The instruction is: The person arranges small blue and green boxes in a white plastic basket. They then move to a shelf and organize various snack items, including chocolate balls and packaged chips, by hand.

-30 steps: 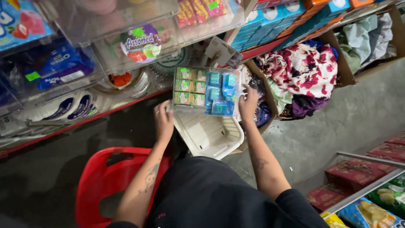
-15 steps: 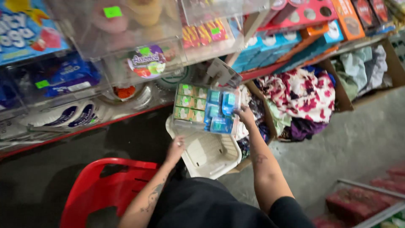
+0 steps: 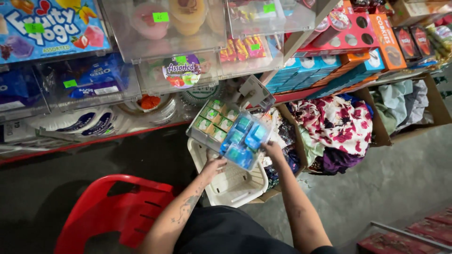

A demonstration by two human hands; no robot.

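The person holds a clear plastic box [image 3: 229, 134] tilted above a white plastic basket [image 3: 234, 181], with both hands at its lower edge. The right hand [image 3: 273, 150] grips the box's near right corner, fingers curled around the edge. The left hand [image 3: 214, 165] sits under the box's near left side, fingers closed against its rim; how tightly it grips cannot be told. Inside the box, small green packets [image 3: 213, 121] fill the left half in rows and small blue packets [image 3: 245, 138] fill the right half.

The white basket stands on the floor just below the box, slotted along its walls, beside a red plastic chair [image 3: 115, 211] to the left. To the right of the basket sits a cardboard box of folded clothes [image 3: 336, 124], the top piece white with dark pink flowers; a second cardboard box with pale green and grey cloth [image 3: 402, 101] stands further right.

Behind the held box runs a shelf [image 3: 108, 134] with a red front edge, carrying stacked disposable plates [image 3: 70, 123] in wrapping and clear bins of snack packs [image 3: 84, 80] above. Blue cartons [image 3: 320, 70] lie stacked at the upper right, with a red carton with round windows [image 3: 343, 30] over them. The floor [image 3: 391, 178] is bare grey concrete.
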